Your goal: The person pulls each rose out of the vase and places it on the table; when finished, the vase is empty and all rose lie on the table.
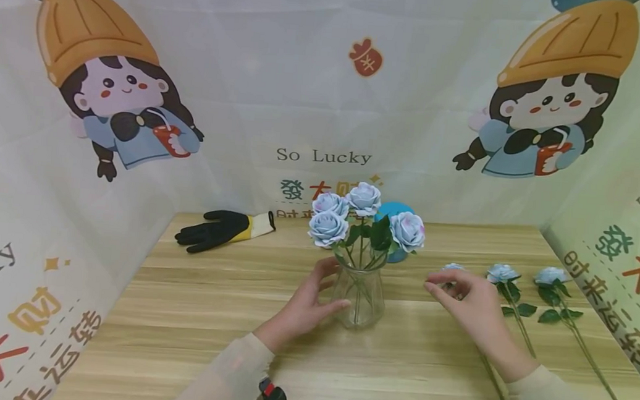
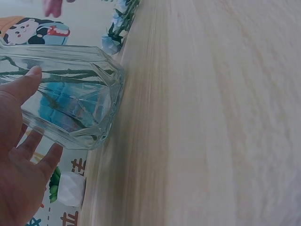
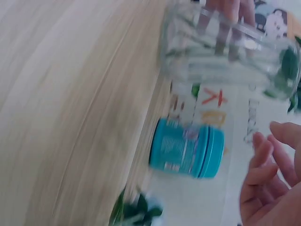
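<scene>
My left grip [image 1: 308, 301] curls round a clear glass vase [image 1: 357, 299], upright mid-worktop [image 1: 178, 308], with four pale blue artificial roses [image 1: 327, 228] in it. My right grip [image 1: 471, 300] hangs empty beside it, loosely curled, thumb and fingertips slightly apart, partly covering the nearest of three long-stemmed blue roses [image 1: 502, 273] lying to the right. Beyond the vase are a teal lidded jar [image 3: 181, 148] and a white faceted pot [image 2: 71, 189] with green leaves; a black-and-yellow glove [image 1: 220, 230] lies back left.

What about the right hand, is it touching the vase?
No, in the head view a gap separates the right hand from the glass vase.
</scene>
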The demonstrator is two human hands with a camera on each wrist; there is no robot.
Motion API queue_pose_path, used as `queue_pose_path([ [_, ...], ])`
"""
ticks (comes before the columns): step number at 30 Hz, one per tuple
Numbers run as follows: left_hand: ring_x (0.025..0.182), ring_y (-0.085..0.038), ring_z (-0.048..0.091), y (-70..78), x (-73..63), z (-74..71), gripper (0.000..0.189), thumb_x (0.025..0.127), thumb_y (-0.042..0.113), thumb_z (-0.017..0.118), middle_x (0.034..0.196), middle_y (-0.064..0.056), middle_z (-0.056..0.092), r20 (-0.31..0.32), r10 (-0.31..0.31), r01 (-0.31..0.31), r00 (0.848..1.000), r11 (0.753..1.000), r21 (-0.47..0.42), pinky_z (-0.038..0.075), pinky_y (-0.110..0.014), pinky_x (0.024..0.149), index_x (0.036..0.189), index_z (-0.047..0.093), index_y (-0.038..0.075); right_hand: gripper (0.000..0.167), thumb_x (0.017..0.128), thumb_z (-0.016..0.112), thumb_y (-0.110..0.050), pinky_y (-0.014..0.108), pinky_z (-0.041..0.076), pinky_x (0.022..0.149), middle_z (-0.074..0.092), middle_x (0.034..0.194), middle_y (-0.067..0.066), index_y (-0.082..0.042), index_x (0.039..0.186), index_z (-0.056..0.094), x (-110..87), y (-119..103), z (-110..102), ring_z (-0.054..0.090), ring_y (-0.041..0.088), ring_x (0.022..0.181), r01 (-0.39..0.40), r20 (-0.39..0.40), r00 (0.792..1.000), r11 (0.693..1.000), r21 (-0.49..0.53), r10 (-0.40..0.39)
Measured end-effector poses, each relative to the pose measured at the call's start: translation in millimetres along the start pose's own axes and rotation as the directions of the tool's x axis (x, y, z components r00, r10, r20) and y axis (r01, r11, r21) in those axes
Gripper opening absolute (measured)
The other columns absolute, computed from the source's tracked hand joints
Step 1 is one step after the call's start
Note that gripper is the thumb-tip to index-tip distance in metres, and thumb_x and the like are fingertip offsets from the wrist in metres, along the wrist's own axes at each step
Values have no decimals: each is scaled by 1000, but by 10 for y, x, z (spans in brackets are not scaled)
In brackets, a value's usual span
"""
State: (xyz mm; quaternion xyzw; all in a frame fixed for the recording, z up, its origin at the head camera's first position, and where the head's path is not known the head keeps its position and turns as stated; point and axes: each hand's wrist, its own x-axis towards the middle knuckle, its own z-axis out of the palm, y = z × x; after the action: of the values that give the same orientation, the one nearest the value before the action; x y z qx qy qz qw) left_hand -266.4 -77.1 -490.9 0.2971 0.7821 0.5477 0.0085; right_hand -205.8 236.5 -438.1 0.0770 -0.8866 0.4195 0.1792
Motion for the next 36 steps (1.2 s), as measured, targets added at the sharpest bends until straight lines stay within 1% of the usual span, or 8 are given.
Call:
queue_pose_path([
  [5, 148, -34, 42, -7, 5, 9, 79, 91, 5, 78, 158, -15, 43, -6, 12, -12, 1000, 1000, 0, 43, -55, 120, 155, 32, 11, 8, 91, 81, -14, 20, 48, 46, 72, 74, 0, -16, 98, 80, 15, -173, 194, 57, 5, 57, 83, -91, 993, 989, 125, -72],
  [8, 147, -35, 43, -6, 1, 5, 79, 90, 4, 78, 158, -15, 43, -6, 10, -10, 1000, 1000, -3, 42, -55, 120, 154, 32, 11, 8, 91, 80, -14, 20, 52, 50, 75, 80, 1, -15, 99, 81, 46, -278, 286, 59, 6, 58, 91, -122, 990, 977, 195, -68],
  [12, 147, -35, 43, 1, -10, 0, 79, 90, 6, 78, 159, -16, 43, -5, 12, -12, 1000, 1000, -5, 43, -57, 119, 155, 32, 10, 7, 93, 79, -17, 19, 51, 50, 77, 87, 7, -14, 99, 81, 107, -377, 383, 59, 5, 61, 67, -144, 989, 965, 254, -31],
  [16, 146, -39, 44, 0, -9, 3, 79, 91, 5, 78, 159, -18, 42, -5, 31, -31, 1000, 1000, -5, 43, -59, 118, 155, 31, 8, 7, 93, 79, -16, 17, 46, 46, 76, 85, 8, -12, 98, 81, 173, -432, 456, 57, 3, 59, 54, -186, 983, 957, 285, -1],
  [18, 146, -40, 44, 5, -6, 6, 79, 91, 4, 77, 158, -19, 42, -8, 37, -37, 999, 999, -5, 43, -60, 118, 155, 31, 8, 7, 93, 79, -15, 17, 44, 45, 76, 87, 2, -11, 98, 81, 200, -454, 489, 56, 2, 58, 55, -207, 978, 949, 309, 11],
  [23, 147, -37, 43, 15, -3, 13, 79, 90, 1, 77, 159, -17, 42, -9, 9, -9, 1000, 1000, -11, 42, -58, 119, 155, 31, 9, 8, 91, 80, -12, 17, 39, 40, 70, 77, -11, -9, 99, 80, 227, -479, 552, 54, 3, 49, 52, -239, 970, 921, 386, 45],
  [26, 147, -37, 43, 15, -5, 15, 79, 90, 0, 77, 158, -17, 42, -11, 2, -2, 1000, 1000, -13, 42, -58, 119, 155, 32, 8, 13, 90, 81, -9, 16, 37, 39, 66, 69, -12, -6, 102, 79, 232, -502, 571, 53, 4, 47, 43, -254, 965, 908, 417, 71],
  [36, 146, -38, 44, -7, -4, 17, 78, 91, 6, 78, 157, -18, 44, -14, 36, -36, 999, 999, 7, 44, -56, 118, 154, 32, 8, 12, 89, 81, -12, 18, 34, 38, 61, 59, 1, -5, 98, 77, 283, -519, 594, 54, 7, 47, -22, -235, 962, 901, 433, 136],
])
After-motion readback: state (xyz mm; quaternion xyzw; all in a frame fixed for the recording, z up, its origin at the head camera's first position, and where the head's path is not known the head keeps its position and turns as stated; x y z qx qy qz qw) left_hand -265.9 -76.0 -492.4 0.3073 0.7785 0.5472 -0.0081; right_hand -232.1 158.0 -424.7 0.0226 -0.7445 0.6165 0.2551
